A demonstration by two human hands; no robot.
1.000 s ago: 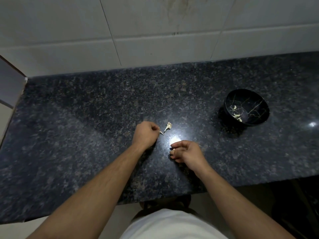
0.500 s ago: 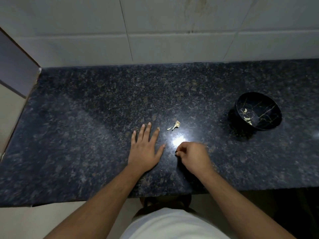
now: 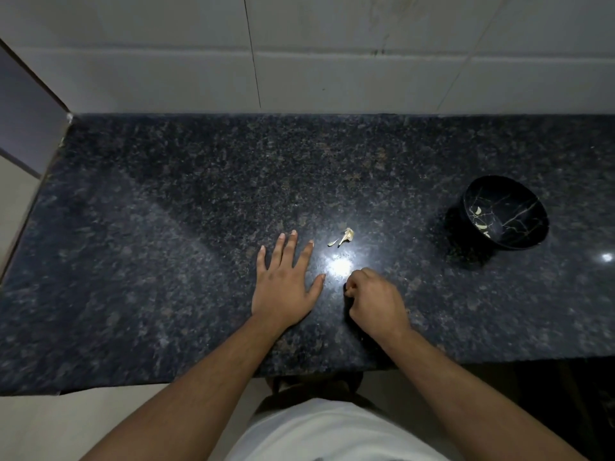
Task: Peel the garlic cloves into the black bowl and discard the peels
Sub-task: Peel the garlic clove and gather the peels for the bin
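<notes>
The person's left hand [image 3: 283, 287] is lying flat on the dark speckled granite counter [image 3: 166, 227], fingers straight and spread, holding nothing. The right hand [image 3: 374, 299] is curling into a fist just beside it; whether it's gripping a clove or peel can't be told. Pale papery peel scraps [image 3: 342, 237] are lying just beyond both hands. The glossy black bowl w/ gold veining [image 3: 519, 239] is sitting well apart to the right, w/ a few peeled garlic cloves [image 3: 481, 219] inside. Prob. cleanup stage: next move is gathering the scraps for discarding. Nothing's blocking the way; white tiled wall [image 3: 332, 61] behind.

counter [image 3: 166, 227]: dark speckled granite | on it: black bowl [image 3: 519, 241], garlic peels [image 3: 342, 237] (possibly stem), left hand [image 3: 283, 281] flat
</notes>
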